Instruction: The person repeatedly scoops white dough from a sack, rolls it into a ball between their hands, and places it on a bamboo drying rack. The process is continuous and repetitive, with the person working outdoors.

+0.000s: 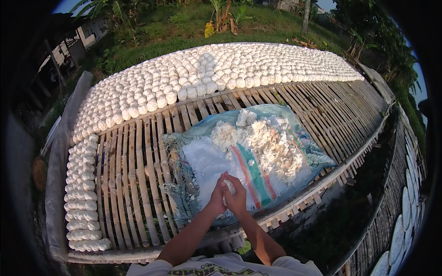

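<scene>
My left hand (216,198) and my right hand (235,197) are pressed together, fingers curved around a white lump (227,186) that is partly hidden between them. They are over the left part of a white woven sack (202,165) with green and red stripes, spread on a frayed blue sheet (317,156). Beside and above my hands on the sack lies a crumbly, off-white heap (276,152), with looser clumps (223,135) at its left.
The slatted bamboo rack (136,175) carries dense rows of white balls (258,64) along its back and left side. Rolled plastic (69,129) lies along the left edge. A second rack (386,216) with pale flat pieces stands at right. Grass and trees are behind.
</scene>
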A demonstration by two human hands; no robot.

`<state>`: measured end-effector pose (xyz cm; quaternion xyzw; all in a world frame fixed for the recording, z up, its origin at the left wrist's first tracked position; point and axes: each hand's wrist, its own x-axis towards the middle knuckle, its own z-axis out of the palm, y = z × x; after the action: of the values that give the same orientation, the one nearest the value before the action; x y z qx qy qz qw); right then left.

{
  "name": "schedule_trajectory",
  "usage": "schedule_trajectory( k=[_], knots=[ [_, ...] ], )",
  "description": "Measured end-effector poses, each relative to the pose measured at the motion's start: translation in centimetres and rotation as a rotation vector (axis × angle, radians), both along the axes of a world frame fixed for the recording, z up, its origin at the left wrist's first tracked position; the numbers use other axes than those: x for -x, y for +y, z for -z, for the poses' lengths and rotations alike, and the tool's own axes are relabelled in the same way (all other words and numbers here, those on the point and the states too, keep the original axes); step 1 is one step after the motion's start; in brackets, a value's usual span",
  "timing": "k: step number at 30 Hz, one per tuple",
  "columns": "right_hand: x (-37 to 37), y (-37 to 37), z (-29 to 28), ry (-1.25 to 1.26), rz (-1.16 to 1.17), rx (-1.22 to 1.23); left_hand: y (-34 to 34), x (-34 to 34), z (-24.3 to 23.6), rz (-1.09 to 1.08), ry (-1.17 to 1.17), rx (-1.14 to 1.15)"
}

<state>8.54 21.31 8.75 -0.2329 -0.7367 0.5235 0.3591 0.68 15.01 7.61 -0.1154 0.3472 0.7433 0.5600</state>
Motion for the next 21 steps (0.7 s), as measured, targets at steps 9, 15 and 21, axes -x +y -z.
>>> schedule_trajectory(
  k=[9, 15, 21],
  knots=[
    [-1.0, -0.6, -1.9, 0.039, 0.035, -0.024, -0.5, -0.9, -0.3, 0.005, 0.007, -0.107],
    [-2.5, 1.8, -2.9, 0.136, -0.028, -0.014, -1.4, 0.4, -2.5, 0.109, 0.002, -0.258],
    [-1.6, -0.8, -0.7, 0.031, -0.010, 0.004, -1.6, 0.2, -0.7, 0.202, -0.028, -0.107]
  ],
)
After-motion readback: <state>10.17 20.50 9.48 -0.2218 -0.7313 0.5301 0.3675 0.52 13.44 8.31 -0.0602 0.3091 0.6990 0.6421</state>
